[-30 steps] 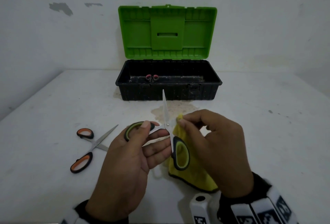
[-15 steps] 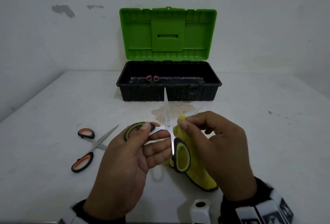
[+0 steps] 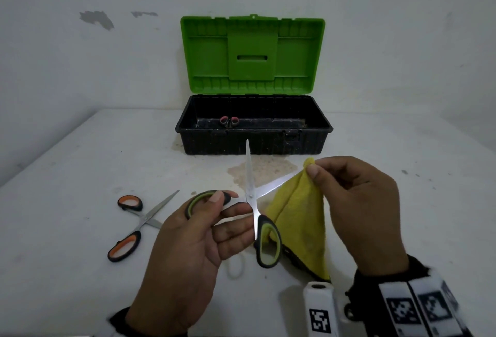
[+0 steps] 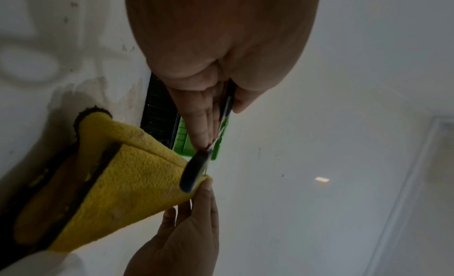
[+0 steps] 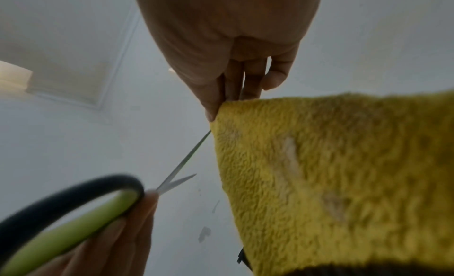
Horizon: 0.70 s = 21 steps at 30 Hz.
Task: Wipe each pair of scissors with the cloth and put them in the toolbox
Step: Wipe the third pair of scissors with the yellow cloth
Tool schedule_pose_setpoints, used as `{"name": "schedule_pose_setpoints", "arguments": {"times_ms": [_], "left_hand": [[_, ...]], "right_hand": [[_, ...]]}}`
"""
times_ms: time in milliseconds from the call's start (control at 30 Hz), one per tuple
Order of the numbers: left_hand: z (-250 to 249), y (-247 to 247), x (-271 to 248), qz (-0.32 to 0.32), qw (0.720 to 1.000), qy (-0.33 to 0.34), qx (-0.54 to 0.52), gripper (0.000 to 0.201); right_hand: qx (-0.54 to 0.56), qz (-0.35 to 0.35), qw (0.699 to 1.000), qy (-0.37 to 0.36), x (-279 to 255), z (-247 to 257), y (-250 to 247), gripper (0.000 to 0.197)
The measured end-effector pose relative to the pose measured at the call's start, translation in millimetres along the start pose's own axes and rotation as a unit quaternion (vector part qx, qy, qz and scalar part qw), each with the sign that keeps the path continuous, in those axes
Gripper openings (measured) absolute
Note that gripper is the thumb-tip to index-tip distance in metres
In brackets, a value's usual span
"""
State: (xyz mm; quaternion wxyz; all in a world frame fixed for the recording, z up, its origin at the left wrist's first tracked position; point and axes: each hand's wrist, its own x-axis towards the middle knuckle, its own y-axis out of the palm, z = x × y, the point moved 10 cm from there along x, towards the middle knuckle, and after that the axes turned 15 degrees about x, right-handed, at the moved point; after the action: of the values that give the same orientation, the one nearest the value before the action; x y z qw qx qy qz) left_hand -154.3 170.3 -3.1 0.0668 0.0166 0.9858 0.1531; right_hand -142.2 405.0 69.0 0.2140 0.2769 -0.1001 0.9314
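My left hand [image 3: 214, 210] grips one black-and-green handle of the opened green scissors [image 3: 252, 202], thumb on the loop. One blade points up toward the toolbox, the other slants right. My right hand [image 3: 314, 169] pinches the yellow cloth [image 3: 300, 218] around the tip of that slanted blade. The second handle loop [image 3: 268, 242] hangs free below. In the right wrist view the cloth [image 5: 331, 179] fills the right side, with the blade [image 5: 189, 159] running into it. The black toolbox [image 3: 185, 130] stands open behind, with red-handled scissors [image 3: 229, 121] inside. Orange-handled scissors [image 3: 134, 226] lie open on the table at the left.
The toolbox's green lid [image 3: 252, 54] stands upright against the white wall. A brownish stain [image 3: 268, 173] marks the table in front of the box. A white band with printed markers [image 3: 418, 310] wraps my right wrist at the bottom edge.
My right hand has slid the cloth from near the pivot outward along the slanted blade to its tip, moving right and up. The left hand keeps its hold on the handle.
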Motion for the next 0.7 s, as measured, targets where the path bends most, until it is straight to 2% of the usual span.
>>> {"name": "schedule_pose_setpoints", "arguments": {"times_ms": [133, 233, 333, 400, 533, 700], "left_hand": [[0, -6, 3, -0.02, 0.999, 0.021, 0.033, 0.024], [-1, -5, 4, -0.027, 0.997, 0.035, 0.065, 0.023], [-6, 2, 1, -0.018, 0.992, 0.069, 0.104, 0.033], [-11, 2, -1, -0.022, 0.988, 0.097, 0.118, 0.034], [-17, -3, -5, -0.031, 0.979, 0.148, 0.137, 0.025], [-21, -4, -6, -0.039, 0.974, 0.166, 0.147, 0.028]], "right_hand": [[0.003, 0.002, 1.0, -0.002, -1, 8, -4, 0.01], [-0.021, 0.053, 0.998, -0.035, -10, 24, 18, 0.009], [-0.07, 0.093, 0.991, -0.062, -20, 26, 41, 0.006], [-0.076, 0.074, 0.993, -0.059, -19, 23, 38, 0.005], [-0.07, 0.026, 0.997, -0.029, -11, 12, 22, 0.007], [-0.068, 0.06, 0.995, -0.036, -21, 21, 35, 0.006]]}}
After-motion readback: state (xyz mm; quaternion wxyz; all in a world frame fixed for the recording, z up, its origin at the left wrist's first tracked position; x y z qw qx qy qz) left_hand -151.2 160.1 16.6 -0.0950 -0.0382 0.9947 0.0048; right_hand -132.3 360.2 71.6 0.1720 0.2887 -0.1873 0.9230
